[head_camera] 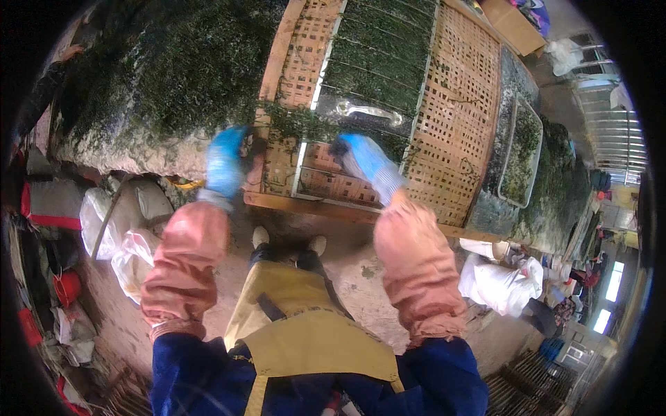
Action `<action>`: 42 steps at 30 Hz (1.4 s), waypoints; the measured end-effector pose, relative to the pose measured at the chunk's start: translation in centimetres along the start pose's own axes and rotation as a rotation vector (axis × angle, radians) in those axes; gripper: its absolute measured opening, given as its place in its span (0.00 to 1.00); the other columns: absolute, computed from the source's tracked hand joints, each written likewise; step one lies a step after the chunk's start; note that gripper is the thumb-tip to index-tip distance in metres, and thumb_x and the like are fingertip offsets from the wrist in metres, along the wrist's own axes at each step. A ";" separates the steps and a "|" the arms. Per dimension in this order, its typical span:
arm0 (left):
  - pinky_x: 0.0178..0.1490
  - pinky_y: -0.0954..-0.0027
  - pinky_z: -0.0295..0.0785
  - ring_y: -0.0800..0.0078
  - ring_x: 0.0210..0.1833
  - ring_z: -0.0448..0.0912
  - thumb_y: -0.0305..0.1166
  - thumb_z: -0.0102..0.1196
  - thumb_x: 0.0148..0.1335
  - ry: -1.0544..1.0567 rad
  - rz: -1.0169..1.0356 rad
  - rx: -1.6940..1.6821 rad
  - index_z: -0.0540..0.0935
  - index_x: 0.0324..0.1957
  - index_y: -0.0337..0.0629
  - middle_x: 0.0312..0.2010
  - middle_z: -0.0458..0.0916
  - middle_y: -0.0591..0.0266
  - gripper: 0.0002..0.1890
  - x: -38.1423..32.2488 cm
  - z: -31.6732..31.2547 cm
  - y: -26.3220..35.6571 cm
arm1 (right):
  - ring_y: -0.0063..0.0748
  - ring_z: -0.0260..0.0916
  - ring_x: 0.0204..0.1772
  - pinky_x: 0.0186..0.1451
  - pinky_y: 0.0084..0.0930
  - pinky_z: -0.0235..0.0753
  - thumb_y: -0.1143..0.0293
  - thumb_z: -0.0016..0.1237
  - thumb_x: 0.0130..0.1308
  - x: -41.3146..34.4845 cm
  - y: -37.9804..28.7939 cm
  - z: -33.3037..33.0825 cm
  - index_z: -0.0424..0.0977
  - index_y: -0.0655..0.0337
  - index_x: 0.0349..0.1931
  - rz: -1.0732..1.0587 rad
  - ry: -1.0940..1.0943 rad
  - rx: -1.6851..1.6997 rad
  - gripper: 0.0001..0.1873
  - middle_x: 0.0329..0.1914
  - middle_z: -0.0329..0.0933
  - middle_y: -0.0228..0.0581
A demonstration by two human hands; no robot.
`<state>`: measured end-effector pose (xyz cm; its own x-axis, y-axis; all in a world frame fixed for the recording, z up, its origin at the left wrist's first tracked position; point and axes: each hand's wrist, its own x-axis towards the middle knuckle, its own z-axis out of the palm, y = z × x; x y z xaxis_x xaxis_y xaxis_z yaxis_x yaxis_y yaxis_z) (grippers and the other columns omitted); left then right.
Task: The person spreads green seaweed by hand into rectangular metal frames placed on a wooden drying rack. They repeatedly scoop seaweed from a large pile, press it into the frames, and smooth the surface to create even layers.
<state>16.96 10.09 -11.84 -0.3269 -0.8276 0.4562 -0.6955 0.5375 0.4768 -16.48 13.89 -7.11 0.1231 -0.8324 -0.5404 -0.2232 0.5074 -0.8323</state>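
Note:
My left hand [228, 158], in a blue glove with dark fingertips, is blurred beside the left edge of a wooden frame holding a woven slatted panel [460, 119]. My right hand [359, 156], gloved alike, is above the near end of a narrow rack with white metal rails [308, 151]. Dark green plant material [374, 62] fills the rack's far part. Between it and my right hand lies a shiny metal handle-like piece [369, 111] on a dark patch. Green strands [299, 122] stretch between both hands. Whether either hand grips them cannot be told.
A large dark green heap [197, 62] covers the surface at left. A rimmed tray of green material [520, 151] lies at right. White sacks [499, 283] and a red bucket [67, 287] stand on the floor. Another person's hand [71, 52] shows at the far upper left.

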 end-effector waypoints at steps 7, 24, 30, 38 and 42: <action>0.72 0.34 0.56 0.39 0.72 0.62 0.32 0.62 0.55 -0.297 0.111 0.275 0.68 0.71 0.52 0.71 0.63 0.48 0.38 6.0 3.1 7.1 | 0.32 0.75 0.36 0.42 0.36 0.78 0.66 0.50 0.71 0.9 0.9 5.5 0.77 0.64 0.47 -0.548 0.435 0.819 0.12 0.41 0.81 0.36; 0.63 0.39 0.66 0.48 0.62 0.74 0.36 0.66 0.45 -0.290 -0.017 0.135 0.85 0.45 0.50 0.55 0.81 0.54 0.21 7.7 4.9 8.2 | 0.61 0.65 0.65 0.59 0.63 0.67 0.62 0.50 0.67 2.2 0.5 11.0 0.71 0.46 0.65 -0.097 0.809 -1.332 0.25 0.66 0.68 0.50; 0.47 0.50 0.80 0.43 0.39 0.84 0.37 0.63 0.54 -0.366 -0.031 -0.145 0.84 0.46 0.44 0.35 0.86 0.43 0.17 10.1 3.8 10.8 | 0.62 0.63 0.67 0.61 0.63 0.66 0.64 0.50 0.65 2.7 1.4 11.2 0.69 0.54 0.67 -0.061 0.899 -1.021 0.28 0.70 0.66 0.50; 0.58 0.62 0.77 0.53 0.59 0.79 0.26 0.72 0.52 0.038 0.196 -0.247 0.77 0.61 0.37 0.59 0.78 0.46 0.32 12.6 -0.4 12.6 | 0.54 0.68 0.60 0.57 0.57 0.67 0.70 0.53 0.56 1.8 2.2 10.6 0.82 0.56 0.42 -0.272 0.862 -1.131 0.13 0.47 0.77 0.45; 0.69 0.43 0.64 0.38 0.67 0.68 0.48 0.68 0.55 0.008 0.156 0.232 0.73 0.66 0.44 0.68 0.69 0.45 0.38 8.3 3.9 12.1 | 0.50 0.70 0.53 0.53 0.49 0.69 0.71 0.56 0.47 -2.0 0.2 7.8 0.81 0.56 0.35 -0.377 0.804 -1.063 0.12 0.42 0.77 0.43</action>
<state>3.33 9.08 -5.16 -0.4367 -0.7361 0.5172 -0.7654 0.6061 0.2163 -9.25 17.35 -7.17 -0.1643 -0.9626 0.2154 -0.9682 0.1156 -0.2216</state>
